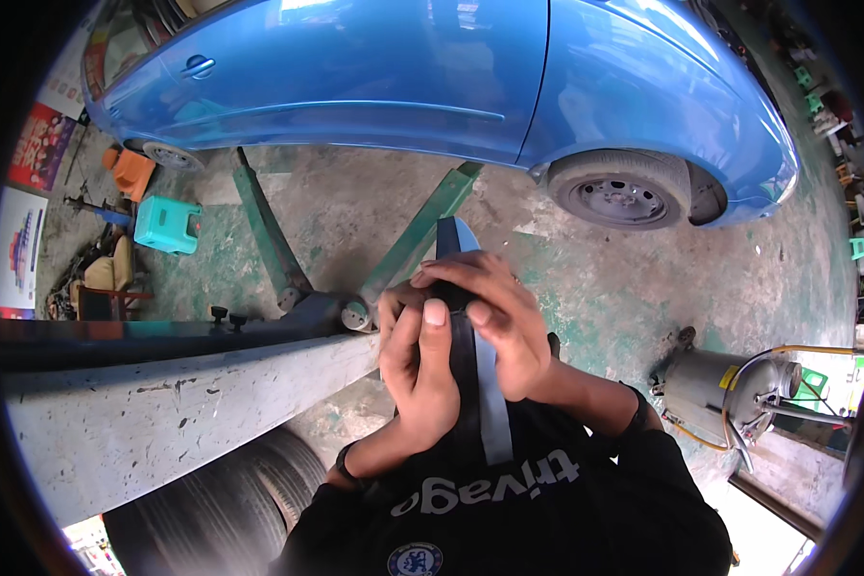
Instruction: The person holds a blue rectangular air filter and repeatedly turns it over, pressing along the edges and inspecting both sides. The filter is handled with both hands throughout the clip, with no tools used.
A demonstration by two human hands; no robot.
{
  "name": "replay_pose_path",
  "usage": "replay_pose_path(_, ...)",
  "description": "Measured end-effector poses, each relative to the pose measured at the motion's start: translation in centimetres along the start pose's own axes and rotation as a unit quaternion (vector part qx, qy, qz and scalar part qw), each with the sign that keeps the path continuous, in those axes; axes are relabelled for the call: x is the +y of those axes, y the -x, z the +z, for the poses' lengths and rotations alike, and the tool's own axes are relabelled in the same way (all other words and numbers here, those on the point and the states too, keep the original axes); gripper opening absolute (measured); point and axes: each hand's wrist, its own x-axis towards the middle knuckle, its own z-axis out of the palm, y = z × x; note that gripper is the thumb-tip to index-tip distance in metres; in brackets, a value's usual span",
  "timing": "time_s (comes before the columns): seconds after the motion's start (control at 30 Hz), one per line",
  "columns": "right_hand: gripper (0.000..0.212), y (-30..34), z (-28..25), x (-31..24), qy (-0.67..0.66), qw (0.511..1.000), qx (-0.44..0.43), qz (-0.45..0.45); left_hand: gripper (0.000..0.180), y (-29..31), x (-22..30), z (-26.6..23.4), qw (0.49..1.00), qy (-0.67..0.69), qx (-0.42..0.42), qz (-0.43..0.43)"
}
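In front of my chest, both hands close round a long, narrow piece, black along one side and pale blue along the other. I cannot make out its exact kind. Its far end sticks out beyond my fingers, toward the car. My left hand has curled fingers and a raised thumb against its left side. My right hand arches over the top from the right, its fingers meeting those of the left. Between the palms a dark part shows, mostly hidden by the fingers.
A blue car stands ahead, its front wheel at right. Green lift arms reach under it from a white post at left. Tyres lie lower left, a teal stool far left, a metal tank with hoses right.
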Motion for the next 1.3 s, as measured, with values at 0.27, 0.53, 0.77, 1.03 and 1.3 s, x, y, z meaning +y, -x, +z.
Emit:
replay_pose_path(0.27, 0.054, -1.4, 1.9, 0.6, -0.076, 0.992, 0.093, -0.049, 0.032, -0.6, -0.3, 0.4, 0.987, 0.065, 0.025, -0.146)
replay_pose_path(0.53, 0.019, -1.9, 3.7, 1.8, 0.032, 0.983, 0.178, 0.012, 0.051, -1.8, -2.1, -0.2, 0.989, 0.046, 0.022, -0.14)
replay_pose_path(0.77, 0.029, 0.3, 1.0, 2.4, 0.038, 0.993, 0.114, 0.01, 0.054, -1.6, -3.9, -1.9, 0.963, 0.102, 0.008, -0.25)
replay_pose_path(1.03, 0.066, 2.4, -0.1, 2.2, 0.149, 0.988, 0.016, -0.045, 0.055, -2.0, -4.8, -2.6, 0.966, 0.172, -0.025, -0.193)
replay_pose_path(1.3, 0.075, 1.4, 1.5, 0.2, 0.231, 0.971, 0.045, -0.046, 0.047, -1.6, -4.0, -2.7, 0.966, 0.19, -0.043, -0.169)
